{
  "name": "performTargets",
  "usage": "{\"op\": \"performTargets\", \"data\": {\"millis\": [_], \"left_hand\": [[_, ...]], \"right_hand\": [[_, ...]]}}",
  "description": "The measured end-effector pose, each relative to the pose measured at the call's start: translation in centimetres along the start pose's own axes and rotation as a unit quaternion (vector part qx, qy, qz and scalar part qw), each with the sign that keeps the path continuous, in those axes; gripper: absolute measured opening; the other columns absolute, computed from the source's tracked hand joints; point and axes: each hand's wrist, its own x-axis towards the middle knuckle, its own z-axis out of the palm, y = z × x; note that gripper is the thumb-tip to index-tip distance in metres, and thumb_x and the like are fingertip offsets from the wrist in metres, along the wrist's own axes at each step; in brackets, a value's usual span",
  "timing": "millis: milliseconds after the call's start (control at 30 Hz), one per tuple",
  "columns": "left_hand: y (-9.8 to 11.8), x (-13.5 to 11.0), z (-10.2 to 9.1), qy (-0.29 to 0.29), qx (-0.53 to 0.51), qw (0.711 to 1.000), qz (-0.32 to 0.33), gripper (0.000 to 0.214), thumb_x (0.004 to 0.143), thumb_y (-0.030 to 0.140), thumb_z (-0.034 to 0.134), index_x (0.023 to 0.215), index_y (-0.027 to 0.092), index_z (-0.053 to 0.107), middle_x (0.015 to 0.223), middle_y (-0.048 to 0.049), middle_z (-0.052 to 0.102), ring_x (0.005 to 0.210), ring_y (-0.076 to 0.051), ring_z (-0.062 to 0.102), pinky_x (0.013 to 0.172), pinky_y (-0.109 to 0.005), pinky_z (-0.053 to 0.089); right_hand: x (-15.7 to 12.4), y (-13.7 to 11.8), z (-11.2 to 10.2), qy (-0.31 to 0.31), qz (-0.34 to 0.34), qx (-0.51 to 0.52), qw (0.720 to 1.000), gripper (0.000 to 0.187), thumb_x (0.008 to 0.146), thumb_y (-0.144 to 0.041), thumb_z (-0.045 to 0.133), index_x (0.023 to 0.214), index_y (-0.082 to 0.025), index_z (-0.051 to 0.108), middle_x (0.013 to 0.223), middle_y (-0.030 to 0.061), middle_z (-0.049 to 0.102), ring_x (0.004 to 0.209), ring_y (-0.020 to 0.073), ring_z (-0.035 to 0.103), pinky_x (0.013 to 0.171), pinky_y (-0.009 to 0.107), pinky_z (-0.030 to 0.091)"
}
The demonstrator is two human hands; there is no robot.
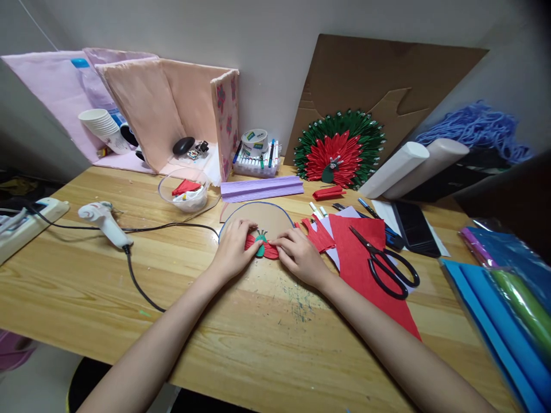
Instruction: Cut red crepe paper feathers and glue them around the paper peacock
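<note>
A half-round cardboard piece [262,217] with a blue-edged curve lies on the table before me. At its lower edge sit pleated red crepe paper [272,252] and a small green paper peacock body [260,248] with a few thin prongs on top. My left hand [235,244] steadies the cardboard, its fingers bent over the left side and its thumb against the green piece. On the other side, my right hand [299,252] pinches the red crepe paper between thumb and fingertips. My fingers partly cover the paper.
Black-handled scissors [387,267] lie on a red crepe sheet [357,246] at right. A hot glue gun [105,223] rests at left, its cord crossing the table. Behind are a plastic bowl [166,192], purple crepe paper [262,188] and a finished peacock [340,149].
</note>
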Motion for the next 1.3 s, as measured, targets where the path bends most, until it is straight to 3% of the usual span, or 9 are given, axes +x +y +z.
{"op": "performTargets", "data": {"millis": [467,767,1300], "left_hand": [[-0.2,-0.1,0.2,0.004,-0.016,1.0,-0.005,0.027,0.082,0.025,0.057,0.107,0.019,0.051,0.103,-0.0074,0.056,0.101,-0.022,0.052,0.089,-0.038,0.043],[-0.1,-0.1,0.1,0.006,-0.013,1.0,-0.007,0.027,0.081,0.025,0.058,0.106,0.019,0.051,0.103,-0.0074,0.055,0.1,-0.022,0.052,0.088,-0.039,0.043],[-0.2,-0.1,0.1,0.001,-0.009,1.0,-0.004,0.026,0.082,0.025,0.058,0.106,0.018,0.051,0.102,-0.007,0.055,0.099,-0.021,0.051,0.088,-0.037,0.043]], "right_hand": [[-0.2,-0.1,0.1,-0.007,-0.096,-0.092,0.991,0.027,0.086,-0.013,0.048,0.11,-0.013,0.062,0.104,0.0115,0.066,0.1,0.0233,0.054,0.086,0.039,0.049],[-0.6,-1.8,1.1,0.015,-0.059,-0.207,0.977,0.026,0.087,-0.014,0.046,0.105,-0.007,0.064,0.085,0.013,0.064,0.084,0.0235,0.054,0.073,0.036,0.049],[-0.2,0.1,-0.6,-0.015,-0.082,-0.066,0.994,0.028,0.087,-0.016,0.047,0.11,-0.012,0.062,0.095,0.0108,0.065,0.091,0.0212,0.054,0.08,0.036,0.049]]}}
